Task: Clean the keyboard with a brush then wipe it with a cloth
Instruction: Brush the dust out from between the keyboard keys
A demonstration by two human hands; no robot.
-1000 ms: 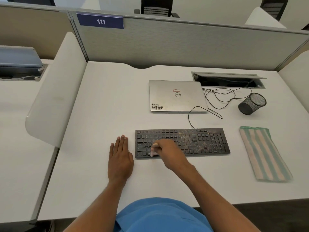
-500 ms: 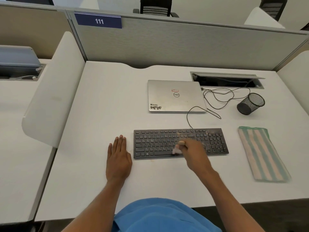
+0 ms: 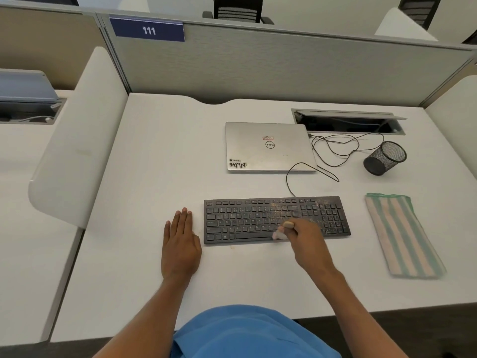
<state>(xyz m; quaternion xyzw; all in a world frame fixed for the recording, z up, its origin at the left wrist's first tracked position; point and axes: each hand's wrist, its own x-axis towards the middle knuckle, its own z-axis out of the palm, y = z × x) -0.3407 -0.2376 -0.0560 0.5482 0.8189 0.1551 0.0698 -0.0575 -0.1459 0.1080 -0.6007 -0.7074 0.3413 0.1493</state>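
Note:
A black keyboard [image 3: 247,218] lies on the white desk [image 3: 160,161], with pale dust over its right half. My right hand [image 3: 307,237] grips a small brush [image 3: 282,232] whose light bristles touch the keys near the bottom row, right of the space bar. My left hand [image 3: 180,241] rests flat on the desk just left of the keyboard, fingers straight. A green and pink striped cloth [image 3: 402,233] lies folded to the right of the keyboard.
A closed silver laptop [image 3: 268,148] sits behind the keyboard, with black cables [image 3: 335,148] trailing to an open cable hatch [image 3: 348,122]. A black mesh pen cup [image 3: 384,157] lies tipped at the right. A grey partition [image 3: 284,65] closes the back.
My right hand has swept the brush from the keyboard's left part to its middle right over the last second. My left hand stayed flat on the desk.

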